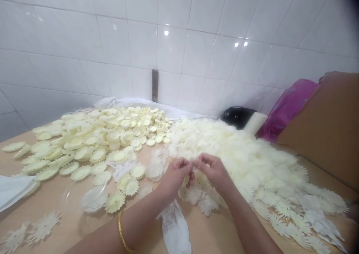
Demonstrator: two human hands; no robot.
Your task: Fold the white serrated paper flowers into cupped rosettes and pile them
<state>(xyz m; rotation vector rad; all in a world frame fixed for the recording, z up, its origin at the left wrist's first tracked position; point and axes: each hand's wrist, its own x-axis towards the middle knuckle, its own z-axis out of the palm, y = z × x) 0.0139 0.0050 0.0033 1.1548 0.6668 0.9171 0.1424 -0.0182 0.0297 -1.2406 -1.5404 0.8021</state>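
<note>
My left hand [177, 175] and my right hand [213, 171] meet at the fingertips over the middle of the table. Both are pinched closed; whatever lies between the fingers is too small to make out. Just beneath them lie thin pale cut-out discs with toothed edges [208, 202]. Right of my hands spreads a large heap of pale flower-shaped pieces [241, 157]. Thicker yellowish stacks of scalloped discs [84, 138] are piled to the left. A few discs [130, 186] rest near my left forearm, which wears a gold bangle [121, 231].
A white cloth [175, 228] lies below my hands. At left are a clear round container [94, 198] and white paper [14, 190]. A black bag [237, 116], a white roll [254, 123], a magenta bag [288, 104] and a brown cardboard box [325, 134] stand at the back right.
</note>
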